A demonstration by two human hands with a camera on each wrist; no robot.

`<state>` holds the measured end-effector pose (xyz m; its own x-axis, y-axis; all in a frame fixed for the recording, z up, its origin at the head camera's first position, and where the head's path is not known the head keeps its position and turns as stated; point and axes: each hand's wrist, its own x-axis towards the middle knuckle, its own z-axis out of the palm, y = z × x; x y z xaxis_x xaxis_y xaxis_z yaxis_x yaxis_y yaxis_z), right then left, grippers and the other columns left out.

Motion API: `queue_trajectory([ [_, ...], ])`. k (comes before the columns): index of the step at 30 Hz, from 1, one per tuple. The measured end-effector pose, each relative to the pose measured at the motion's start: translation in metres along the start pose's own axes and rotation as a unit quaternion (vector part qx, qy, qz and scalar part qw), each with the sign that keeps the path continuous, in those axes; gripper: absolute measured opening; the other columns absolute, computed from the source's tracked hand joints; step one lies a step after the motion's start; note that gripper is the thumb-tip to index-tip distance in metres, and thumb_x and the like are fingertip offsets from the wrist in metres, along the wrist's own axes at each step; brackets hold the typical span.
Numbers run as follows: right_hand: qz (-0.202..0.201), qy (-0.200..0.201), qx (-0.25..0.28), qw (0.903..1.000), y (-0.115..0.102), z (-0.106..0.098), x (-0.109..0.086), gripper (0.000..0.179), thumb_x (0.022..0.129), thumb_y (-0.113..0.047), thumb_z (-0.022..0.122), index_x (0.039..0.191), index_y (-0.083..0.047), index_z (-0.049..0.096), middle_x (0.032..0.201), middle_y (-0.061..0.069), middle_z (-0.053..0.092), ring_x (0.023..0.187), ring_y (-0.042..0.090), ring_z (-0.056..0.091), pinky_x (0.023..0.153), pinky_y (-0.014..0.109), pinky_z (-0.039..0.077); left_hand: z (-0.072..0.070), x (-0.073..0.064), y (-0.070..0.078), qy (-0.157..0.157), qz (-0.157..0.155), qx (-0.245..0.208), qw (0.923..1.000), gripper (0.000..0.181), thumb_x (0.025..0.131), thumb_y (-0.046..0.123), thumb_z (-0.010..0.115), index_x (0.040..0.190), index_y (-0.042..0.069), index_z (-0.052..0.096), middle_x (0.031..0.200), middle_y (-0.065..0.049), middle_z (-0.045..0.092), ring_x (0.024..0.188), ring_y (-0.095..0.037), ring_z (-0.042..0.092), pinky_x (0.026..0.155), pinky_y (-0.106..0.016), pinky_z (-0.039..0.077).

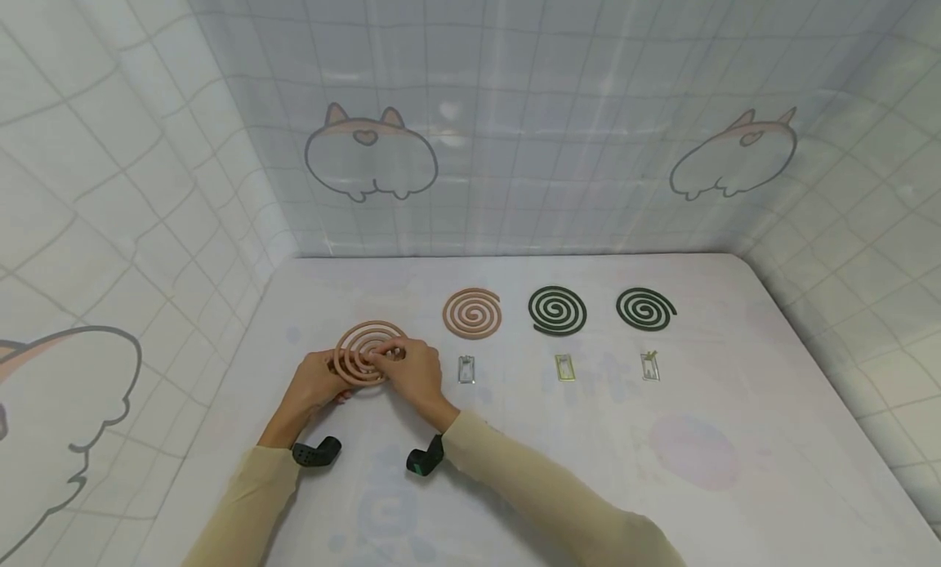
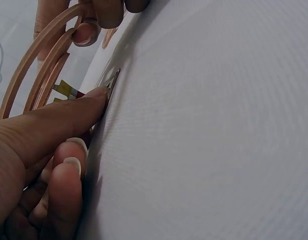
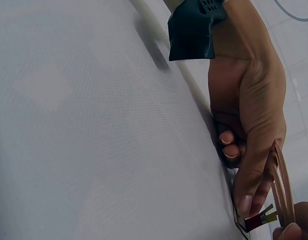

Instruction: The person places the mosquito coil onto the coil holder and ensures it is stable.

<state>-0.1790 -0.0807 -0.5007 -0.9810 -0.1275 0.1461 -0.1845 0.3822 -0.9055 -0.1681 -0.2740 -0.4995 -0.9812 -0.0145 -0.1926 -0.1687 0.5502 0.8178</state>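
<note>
A brown mosquito coil (image 1: 367, 323) is held up, tilted, at the left of the table. My right hand (image 1: 417, 375) pinches it near the middle; in the left wrist view its fingertips (image 2: 85, 34) grip the coil's strip. My left hand (image 1: 314, 383) is under and beside the coil's left side. Its thumb (image 2: 89, 106) presses on a small metal coil stand (image 2: 113, 84) close to the tabletop, seen also in the right wrist view. Yellow-tipped prongs (image 3: 266, 216) on the stand point toward the coil. Whether they touch is unclear.
To the right lie another brown coil (image 1: 472, 312) and two dark green coils (image 1: 557, 310). Below these lie a silver stand (image 1: 466, 369), a yellowish stand (image 1: 564, 367) and another silver stand (image 1: 650, 366) with a raised prong. Tiled-pattern cloth walls (image 1: 515, 183) enclose the white table (image 1: 588, 453).
</note>
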Motion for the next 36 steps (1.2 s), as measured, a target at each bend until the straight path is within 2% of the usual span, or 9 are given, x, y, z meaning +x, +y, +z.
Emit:
queue_trajectory([
  [5, 0.002, 0.011, -0.014, 0.9999, -0.0036, 0.0004, -0.0017, 0.013, 0.089, -0.035, 0.083, 0.092, -0.022, 0.081, 0.056, -0.013, 0.052, 0.049, 0.003, 0.039, 0.045, 0.021, 0.030, -0.0002, -0.0006, 0.0008, -0.002, -0.003, -0.007, 1.0000, 0.036, 0.090, 0.020, 0.082, 0.111, -0.006, 0.070, 0.061, -0.005, 0.066, 0.051, -0.016, 0.061, 0.049, -0.028, 0.052],
  [13, 0.001, 0.012, -0.018, 0.9998, -0.0028, 0.0014, -0.0015, 0.012, 0.090, -0.035, 0.082, 0.091, -0.023, 0.082, 0.056, -0.014, 0.053, 0.048, 0.003, 0.038, 0.044, 0.022, 0.030, -0.0008, -0.0017, 0.0023, 0.003, -0.002, 0.004, 1.0000, 0.036, 0.089, 0.025, 0.084, 0.107, -0.004, 0.071, 0.059, -0.004, 0.064, 0.050, -0.015, 0.059, 0.049, -0.028, 0.050],
  [22, 0.002, 0.005, -0.010, 0.9999, -0.0038, -0.0008, -0.0013, 0.012, 0.090, -0.032, 0.082, 0.093, -0.021, 0.082, 0.056, -0.011, 0.052, 0.047, 0.004, 0.035, 0.044, 0.022, 0.028, -0.0012, -0.0010, 0.0016, 0.002, -0.006, 0.005, 1.0000, 0.038, 0.089, 0.027, 0.084, 0.110, -0.003, 0.071, 0.062, -0.005, 0.065, 0.053, -0.016, 0.061, 0.051, -0.028, 0.052],
  [29, -0.004, 0.003, -0.019, 0.9998, -0.0034, 0.0003, -0.0006, 0.012, 0.091, -0.032, 0.082, 0.089, -0.020, 0.081, 0.070, -0.010, 0.059, 0.061, 0.003, 0.047, 0.054, 0.021, 0.036, -0.0005, -0.0023, 0.0012, 0.005, -0.002, 0.004, 1.0000, 0.041, 0.085, 0.027, 0.087, 0.107, -0.003, 0.071, 0.062, -0.006, 0.065, 0.054, -0.017, 0.063, 0.051, -0.029, 0.054],
  [36, 0.005, -0.009, -0.009, 0.9999, -0.0020, 0.0008, 0.0004, 0.013, 0.091, -0.034, 0.081, 0.090, -0.021, 0.081, 0.067, -0.010, 0.058, 0.058, 0.004, 0.045, 0.051, 0.021, 0.034, -0.0003, -0.0015, 0.0000, 0.000, 0.000, 0.005, 1.0000, 0.038, 0.088, 0.021, 0.084, 0.111, -0.005, 0.070, 0.062, -0.006, 0.065, 0.053, -0.016, 0.062, 0.050, -0.029, 0.053],
])
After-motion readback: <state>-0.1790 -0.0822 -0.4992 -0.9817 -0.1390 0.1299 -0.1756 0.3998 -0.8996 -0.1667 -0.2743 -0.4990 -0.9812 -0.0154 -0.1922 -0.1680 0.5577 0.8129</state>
